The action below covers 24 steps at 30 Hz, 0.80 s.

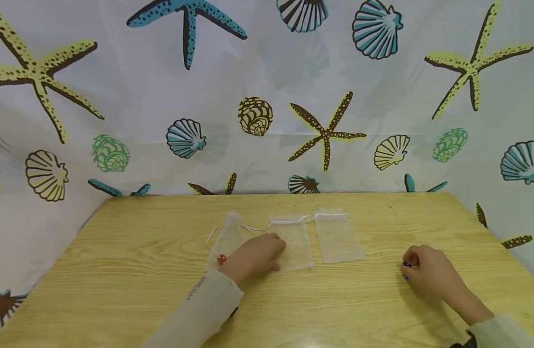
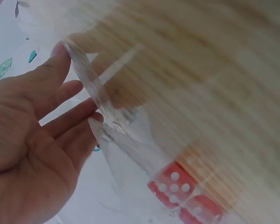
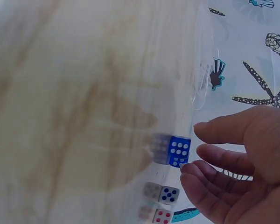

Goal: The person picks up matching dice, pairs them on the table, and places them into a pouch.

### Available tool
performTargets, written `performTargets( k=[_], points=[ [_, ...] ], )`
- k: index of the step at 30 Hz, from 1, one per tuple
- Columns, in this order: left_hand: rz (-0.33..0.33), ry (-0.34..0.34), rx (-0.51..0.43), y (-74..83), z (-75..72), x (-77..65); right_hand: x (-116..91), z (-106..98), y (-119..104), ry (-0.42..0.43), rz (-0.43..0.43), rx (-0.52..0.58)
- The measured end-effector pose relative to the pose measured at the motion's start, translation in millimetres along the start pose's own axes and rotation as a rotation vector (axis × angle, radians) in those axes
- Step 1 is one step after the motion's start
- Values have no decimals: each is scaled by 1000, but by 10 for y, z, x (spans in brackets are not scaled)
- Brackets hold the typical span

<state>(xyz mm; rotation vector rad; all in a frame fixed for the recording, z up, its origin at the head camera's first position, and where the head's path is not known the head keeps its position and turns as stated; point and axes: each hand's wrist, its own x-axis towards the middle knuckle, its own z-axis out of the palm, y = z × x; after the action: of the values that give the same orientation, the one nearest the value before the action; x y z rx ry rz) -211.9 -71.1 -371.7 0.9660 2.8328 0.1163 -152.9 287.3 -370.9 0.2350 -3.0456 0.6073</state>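
Observation:
My left hand (image 1: 255, 255) reaches over the middle of three sheer white drawstring bags (image 1: 299, 246). In the left wrist view, its fingers are loosely bent, with the thumb tip at the edge of the table surface. Red dice (image 2: 172, 184) with white dots lie in the left bag (image 1: 215, 249), close by its forearm. My right hand (image 1: 432, 270) is low over the right side of the table. Its thumb and fingertips are spread around a blue die (image 3: 179, 151) with white dots, a gap showing between thumb and die.
Below the blue die in the right wrist view are a white die with blue dots (image 3: 169, 195) and a white die with red dots (image 3: 163, 216). The right bag (image 1: 338, 239) lies flat. A cloth (image 1: 267, 159) printed with shells and starfish hangs behind the wooden table (image 1: 132, 270).

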Motion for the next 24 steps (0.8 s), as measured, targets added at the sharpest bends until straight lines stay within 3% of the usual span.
performTargets(
  k=[6, 17, 24],
  points=[
    [12, -31, -70, -4, 15, -19, -28, 46, 68, -29, -3, 4],
    [21, -61, -53, -21, -15, 4, -16, 48, 93, 1, -24, -22],
    [33, -60, -34, -28, 6, 7, 32, 32, -50, -2, -41, -4]
  ],
)
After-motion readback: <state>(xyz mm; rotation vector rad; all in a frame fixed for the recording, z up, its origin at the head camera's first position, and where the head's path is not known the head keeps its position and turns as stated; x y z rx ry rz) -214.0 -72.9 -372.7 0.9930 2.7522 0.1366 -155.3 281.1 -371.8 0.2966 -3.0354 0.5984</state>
